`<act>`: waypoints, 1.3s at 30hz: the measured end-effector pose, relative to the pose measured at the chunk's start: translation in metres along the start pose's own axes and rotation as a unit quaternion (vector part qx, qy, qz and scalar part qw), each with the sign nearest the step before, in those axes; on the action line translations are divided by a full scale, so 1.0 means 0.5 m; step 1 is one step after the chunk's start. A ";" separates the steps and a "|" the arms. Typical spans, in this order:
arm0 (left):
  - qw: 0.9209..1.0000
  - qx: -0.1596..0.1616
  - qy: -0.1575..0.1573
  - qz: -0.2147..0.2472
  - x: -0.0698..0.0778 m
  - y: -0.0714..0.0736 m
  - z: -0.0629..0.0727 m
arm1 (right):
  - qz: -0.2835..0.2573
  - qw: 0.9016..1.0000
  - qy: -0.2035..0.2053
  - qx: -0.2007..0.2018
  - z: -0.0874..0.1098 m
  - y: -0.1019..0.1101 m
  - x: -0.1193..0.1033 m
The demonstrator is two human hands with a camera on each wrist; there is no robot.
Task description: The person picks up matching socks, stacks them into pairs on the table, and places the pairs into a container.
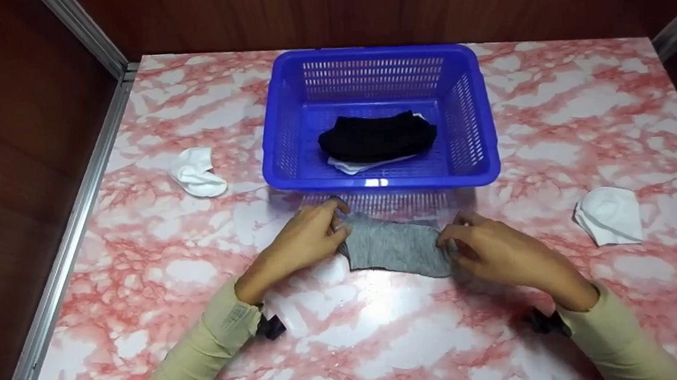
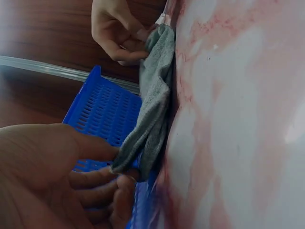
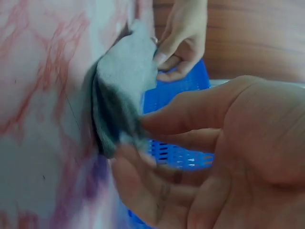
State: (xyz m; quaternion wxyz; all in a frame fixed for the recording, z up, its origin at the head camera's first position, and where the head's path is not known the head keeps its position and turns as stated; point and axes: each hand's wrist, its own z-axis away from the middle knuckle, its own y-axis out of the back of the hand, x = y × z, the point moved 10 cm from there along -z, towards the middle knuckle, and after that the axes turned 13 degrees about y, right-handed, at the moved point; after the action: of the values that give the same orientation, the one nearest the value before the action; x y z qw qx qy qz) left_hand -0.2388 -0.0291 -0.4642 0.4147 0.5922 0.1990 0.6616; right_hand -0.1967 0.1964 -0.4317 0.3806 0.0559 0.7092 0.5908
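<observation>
A grey sock [image 1: 400,245] is stretched out sideways in front of the basket, held at both ends. My left hand [image 1: 311,231] pinches its left end between thumb and fingers. In the left wrist view, the left-hand fingers [image 2: 97,148] grip the layered edge of the sock [image 2: 155,90]. At the opposite end, my right hand [image 1: 494,250] holds the fabric between thumb and curled fingers. The right wrist view shows the sock's dark opening beside that thumb [image 3: 176,114], partly blurred.
Behind the sock stands a blue plastic basket [image 1: 383,183], with a black sock [image 1: 377,138] lying over white fabric [image 1: 352,166]. One white sock [image 1: 195,174] lies on the left of the marbled table [image 1: 388,355], another white sock [image 1: 609,217] on the right. Dark panels [image 1: 360,7] enclose the back.
</observation>
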 end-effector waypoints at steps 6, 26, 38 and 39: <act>0.994 0.019 -0.068 -0.083 0.038 0.007 0.033 | 0.053 0.997 0.042 0.045 -0.008 0.006 -0.042; 0.964 -0.010 -0.232 -0.130 0.078 -0.035 0.046 | 0.072 0.994 0.057 0.058 -0.030 -0.036 -0.022; 0.993 -0.025 -0.068 0.097 0.047 0.023 0.019 | -0.096 0.985 -0.011 0.142 -0.008 0.038 0.017; 0.993 -0.020 -0.049 0.102 0.040 0.026 0.015 | -0.104 0.984 -0.024 0.141 -0.009 0.035 0.023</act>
State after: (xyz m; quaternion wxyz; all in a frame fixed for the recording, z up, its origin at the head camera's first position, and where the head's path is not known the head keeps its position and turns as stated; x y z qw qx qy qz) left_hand -0.2347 -0.0225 -0.4405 0.3663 0.6327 0.1042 0.6743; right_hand -0.2140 0.2040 -0.4216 0.4452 0.0492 0.7781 0.4404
